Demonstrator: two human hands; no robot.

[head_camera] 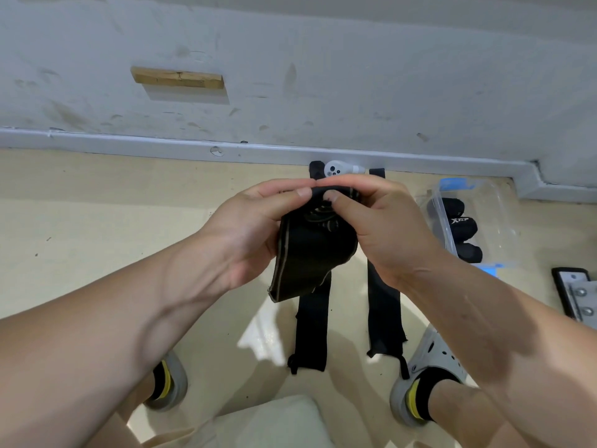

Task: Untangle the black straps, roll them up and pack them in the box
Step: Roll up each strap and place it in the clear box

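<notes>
A black strap (310, 253), partly coiled at its top, hangs in the air between my hands. My left hand (255, 227) pinches its upper left edge, and my right hand (378, 227) pinches the coil's top from the right. Two more black straps lie flat on the floor below: one (311, 328) under the held strap, another (384, 302) to its right. A clear plastic box (491, 205) with blue clips stands on the floor at the right, with rolled black straps (458, 227) inside it.
A white handheld controller (337, 168) lies by the grey skirting at the wall. A black plate with metal bolts (578, 295) sits at the far right edge. My two feet in grey clogs (429, 360) stand on the beige floor.
</notes>
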